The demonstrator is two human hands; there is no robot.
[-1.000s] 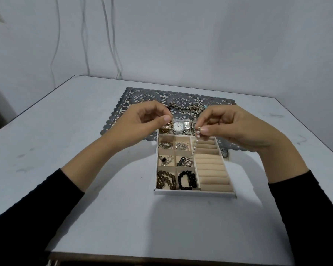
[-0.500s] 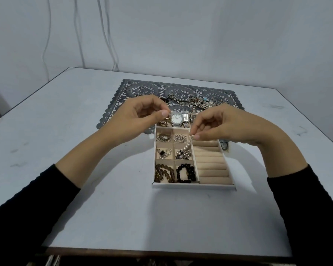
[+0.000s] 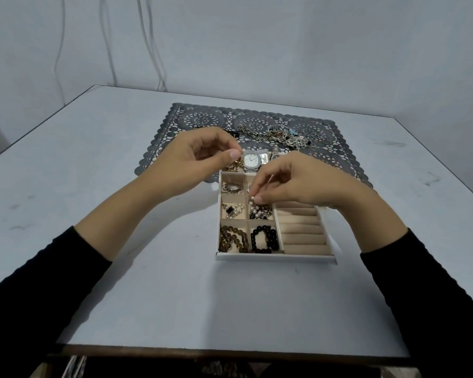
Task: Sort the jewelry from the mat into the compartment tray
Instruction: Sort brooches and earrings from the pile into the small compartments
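Pinching the pearl strand (image 3: 255, 210), your right hand (image 3: 298, 184) has sunk it into the mid-frame tray (image 3: 276, 258); left hand's (image 3: 200, 156) hold unclear.

A: Your right hand (image 3: 298, 184) hides the tray's (image 3: 276, 257) far right corner.
B: And the pearl strand (image 3: 253, 198) you pinch gets lost in clutter.
A: Your left hand's (image 3: 197, 156) pinch is unreadable.
B: The mat's (image 3: 175, 124) chains (image 3: 271, 135) blur together.
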